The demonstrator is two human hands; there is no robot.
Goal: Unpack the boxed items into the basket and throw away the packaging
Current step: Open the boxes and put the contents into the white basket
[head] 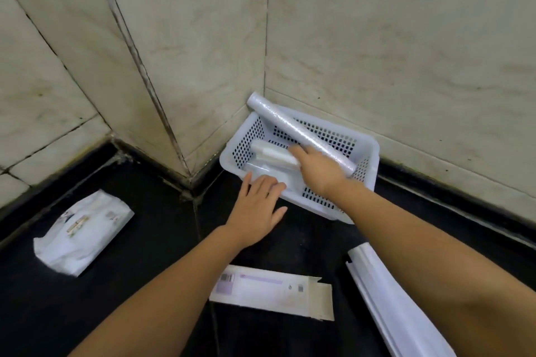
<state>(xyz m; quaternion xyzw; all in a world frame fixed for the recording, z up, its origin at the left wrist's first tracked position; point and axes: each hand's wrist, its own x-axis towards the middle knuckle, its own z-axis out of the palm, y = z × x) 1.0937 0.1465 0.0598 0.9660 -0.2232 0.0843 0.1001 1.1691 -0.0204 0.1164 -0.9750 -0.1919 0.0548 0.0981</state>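
Note:
A white perforated basket (pixel 368 153) sits in the tiled corner on the dark counter. A long clear-wrapped roll (pixel 293 129) leans diagonally across it, its top end over the far rim. Shorter white rolls (pixel 266 152) lie inside. My right hand (pixel 316 166) reaches into the basket, fingers on the short white rolls, under the long roll. Spread out flat, my left hand (pixel 258 203) rests on the basket's near left rim. An emptied flat white box (pixel 269 293) with a purple stripe lies on the counter in front of me.
A white soft packet (pixel 81 233) lies at the left on the black counter (pixel 145 255). Another long white box (pixel 385 298) lies at the right, partly under my right forearm. Tiled walls close in behind and to the left of the basket.

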